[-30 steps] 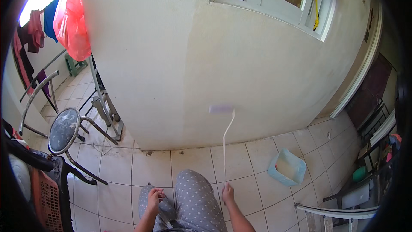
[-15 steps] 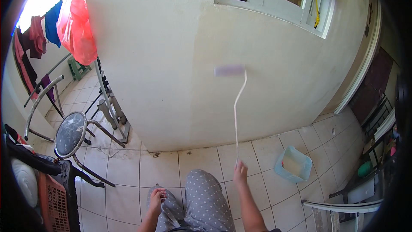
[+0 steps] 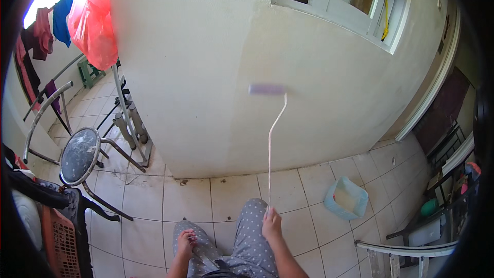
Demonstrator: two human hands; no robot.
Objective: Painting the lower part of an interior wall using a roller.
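Roller (image 3: 267,89) with a lavender cylinder lies level against the pale wall (image 3: 190,67), below and left of the white-framed window (image 3: 327,2), its outline slightly blurred. A thin whitish rod (image 3: 270,159) bends down from the cylinder's right end to the right hand (image 3: 272,225), whose fingers are wrapped around its lower end, just beside the right knee of the dotted grey trousers (image 3: 252,242). The left hand (image 3: 186,242) is over the left thigh, fingers loosely curled; whether anything sits inside them I cannot tell. Behind the roller, the wall is beiger than the whiter stretch to its left. On the tiled floor (image 3: 188,198), to the right of the right hand and well apart from it, stands a light blue tub (image 3: 335,210) with pale contents. Over at the left are a round-seated metal chair (image 3: 80,155), its dark seat speckled white, and an orange basket (image 3: 60,242).
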